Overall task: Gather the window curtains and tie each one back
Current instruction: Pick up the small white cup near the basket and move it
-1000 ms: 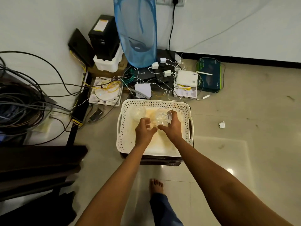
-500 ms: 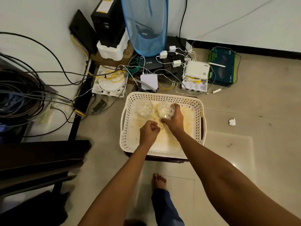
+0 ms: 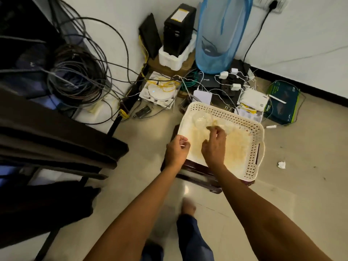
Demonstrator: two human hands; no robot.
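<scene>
Dark curtain fabric [image 3: 56, 140] hangs in heavy folds at the left, away from both hands. My left hand [image 3: 177, 151] hovers at the near-left corner of a white perforated basket [image 3: 254, 147], its fingers curled and pinching a thin band [image 3: 184, 143]. Over the basket's stained floor, my right hand [image 3: 214, 146] has its fingertips drawn together; blur hides whether they hold anything. Two clear glasses [image 3: 202, 118] lie in the basket's far end, just beyond my right fingers.
The basket sits on a low dark stool [image 3: 197, 176]. Behind it lie routers, power adapters and tangled cables [image 3: 222, 85], a blue mesh bin [image 3: 220, 34] and a black box [image 3: 178, 27]. A large cable coil [image 3: 75, 72] is at the left. My foot [image 3: 188, 206] stands below.
My right hand has let go of the glass and drawn back over the basket. My left hand moved out to the basket's corner. The view swung left, showing the curtain.
</scene>
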